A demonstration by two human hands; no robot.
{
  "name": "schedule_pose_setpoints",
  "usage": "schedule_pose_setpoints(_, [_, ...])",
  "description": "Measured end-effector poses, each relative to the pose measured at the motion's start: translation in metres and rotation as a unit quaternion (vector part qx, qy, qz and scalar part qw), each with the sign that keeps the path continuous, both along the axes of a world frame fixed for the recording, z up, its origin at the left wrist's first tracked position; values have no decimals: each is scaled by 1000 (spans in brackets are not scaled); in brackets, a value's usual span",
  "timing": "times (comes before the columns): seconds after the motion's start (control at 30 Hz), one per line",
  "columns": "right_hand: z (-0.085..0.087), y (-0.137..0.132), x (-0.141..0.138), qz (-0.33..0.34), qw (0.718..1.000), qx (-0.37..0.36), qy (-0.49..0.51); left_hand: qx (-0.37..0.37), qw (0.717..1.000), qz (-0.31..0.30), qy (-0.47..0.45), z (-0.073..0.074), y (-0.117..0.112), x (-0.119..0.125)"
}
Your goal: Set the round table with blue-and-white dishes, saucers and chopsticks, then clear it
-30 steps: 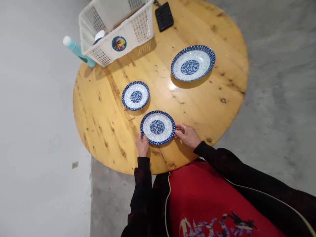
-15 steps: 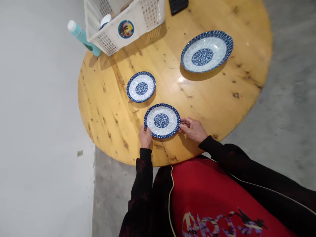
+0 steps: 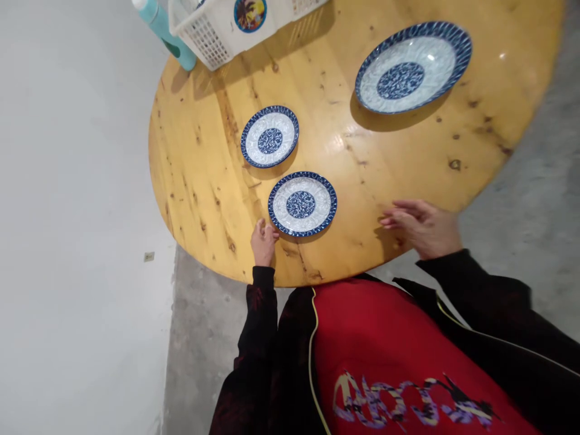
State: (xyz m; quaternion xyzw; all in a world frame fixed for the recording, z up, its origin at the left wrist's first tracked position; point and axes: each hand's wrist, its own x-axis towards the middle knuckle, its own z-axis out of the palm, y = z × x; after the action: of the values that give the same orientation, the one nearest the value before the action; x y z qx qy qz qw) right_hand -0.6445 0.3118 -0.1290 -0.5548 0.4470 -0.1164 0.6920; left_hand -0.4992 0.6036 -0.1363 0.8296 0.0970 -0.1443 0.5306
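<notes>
The nearest blue-and-white plate (image 3: 301, 204) lies flat close to the front edge of the table. My left hand (image 3: 263, 240) is at its lower left rim, fingers loosely bent and holding nothing; whether a fingertip still touches the rim I cannot tell. Well to the right of that plate, my right hand (image 3: 423, 226) hovers over the table's edge, empty, with its fingers apart and slightly blurred. Just behind the near plate sits a smaller plate (image 3: 270, 138) of the same pattern. A larger oval-looking plate (image 3: 401, 80) lies farther back on the right.
All of these stand on a round wooden table (image 3: 199, 181). A white plastic basket (image 3: 212, 45) with a round picture sticker is at the back left, beside a turquoise bottle (image 3: 170, 36). A white wall (image 3: 81, 211) runs along the left.
My right hand has let go of the near plate and moved off to the right. My left hand has loosened from the rim. The view has shifted, cutting off more of the basket.
</notes>
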Motion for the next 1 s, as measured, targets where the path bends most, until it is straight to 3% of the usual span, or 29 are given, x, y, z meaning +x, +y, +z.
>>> schedule_pose_setpoints(0.13, [10, -24, -39, -105, 992, -62, -5, 18, 998, 65, 7, 11, 33, -38])
schedule_pose_setpoints(0.23, [12, -27, -57, -136, 987, -86, -5, 35, 993, 109, 22, 18, 54, -74])
schedule_pose_setpoints(0.37, [11, -16, -59, -111, 990, -85, -13, 65, 990, 123, 37, 21, 65, -119])
schedule_pose_setpoints(0.5, [11, 1, -51, -49, 998, -42, -24, 72, 990, 115, 45, 22, 61, -148])
schedule_pose_setpoints(0.63, [10, 13, -55, -15, 999, -21, -23, 59, 993, 84, 54, 23, 52, -156])
schedule_pose_setpoints(0.8, [5, 31, -78, -26, 999, -17, 13, 39, 997, 59, 40, 23, 53, -147])
schedule_pose_setpoints(0.9, [0, 52, -87, -38, 999, -10, 17, 31, 998, 42, 32, 24, 68, -141])
schedule_pose_setpoints(1.0, [-2, 85, -86, -30, 1000, 3, 1, 21, 999, 27, 27, 25, 101, -135])
